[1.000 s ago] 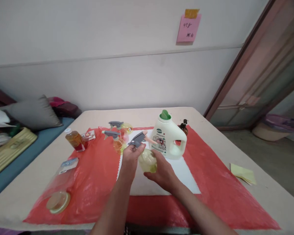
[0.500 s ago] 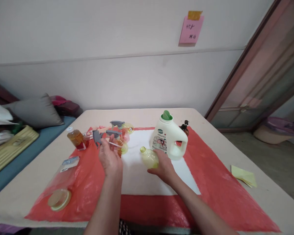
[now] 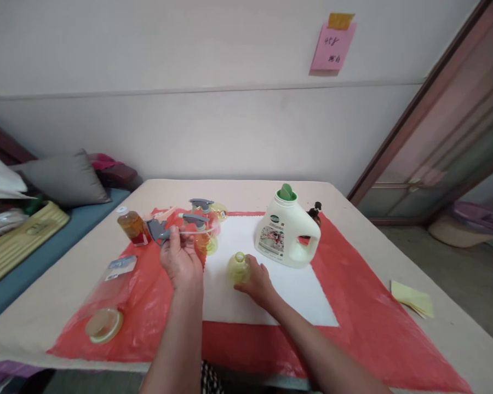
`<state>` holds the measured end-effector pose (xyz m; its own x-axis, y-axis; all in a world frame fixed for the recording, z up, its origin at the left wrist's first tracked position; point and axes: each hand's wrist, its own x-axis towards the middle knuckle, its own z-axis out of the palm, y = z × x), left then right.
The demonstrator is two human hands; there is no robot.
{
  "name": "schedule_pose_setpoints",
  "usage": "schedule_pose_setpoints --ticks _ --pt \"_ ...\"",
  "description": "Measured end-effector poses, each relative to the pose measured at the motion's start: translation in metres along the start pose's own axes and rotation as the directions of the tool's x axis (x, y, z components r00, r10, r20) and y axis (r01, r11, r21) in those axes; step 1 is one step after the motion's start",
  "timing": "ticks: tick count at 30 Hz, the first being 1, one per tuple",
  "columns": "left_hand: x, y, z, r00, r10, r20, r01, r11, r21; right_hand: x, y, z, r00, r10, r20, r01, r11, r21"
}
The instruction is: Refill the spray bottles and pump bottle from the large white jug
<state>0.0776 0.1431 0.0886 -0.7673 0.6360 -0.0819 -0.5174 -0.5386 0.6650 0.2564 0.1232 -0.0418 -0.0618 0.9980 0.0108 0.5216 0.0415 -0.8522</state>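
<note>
Bottle (image 3: pixel 238 267), small, round, clear yellow and uncapped, stands upright on the white sheet (image 3: pixel 271 284) mid-worktop, gripped by the right hand (image 3: pixel 257 283). Left hand (image 3: pixel 181 261) clasps its grey spray head (image 3: pixel 158 230).

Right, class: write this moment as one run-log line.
left hand: holds grey spray head | right hand: steadies open yellow bottle on white sheet | detergent jug: upright behind
</note>
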Motion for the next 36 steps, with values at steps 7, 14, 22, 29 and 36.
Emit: schedule_pose_setpoints --ticks 7,14,22,29,36 --pt "0.001 0.001 0.002 0.999 -0.038 0.002 0.038 0.999 0.000 -0.008 -0.002 -0.026 0.973 0.020 -0.229 0.021 0.985 0.174" --pt "-0.002 0.001 0.005 0.994 -0.104 0.012 0.104 0.994 0.020 -0.006 -0.004 -0.067 0.751 0.195 -0.630 0.017 0.949 0.314" --pt "-0.008 -0.001 0.004 0.998 -0.031 0.047 0.029 0.999 0.035 0.046 0.009 -0.108 0.882 0.156 -0.446 0.057 0.902 0.428" --pt "-0.010 -0.001 0.006 0.998 -0.047 0.039 0.045 0.998 0.039 0.048 0.001 -0.129 0.878 0.052 -0.475 0.172 0.893 0.415" --pt "-0.012 -0.002 0.004 0.999 -0.030 0.042 0.026 0.996 0.088 0.009 -0.020 -0.185 0.840 -0.256 -0.478 0.203 0.966 -0.160"
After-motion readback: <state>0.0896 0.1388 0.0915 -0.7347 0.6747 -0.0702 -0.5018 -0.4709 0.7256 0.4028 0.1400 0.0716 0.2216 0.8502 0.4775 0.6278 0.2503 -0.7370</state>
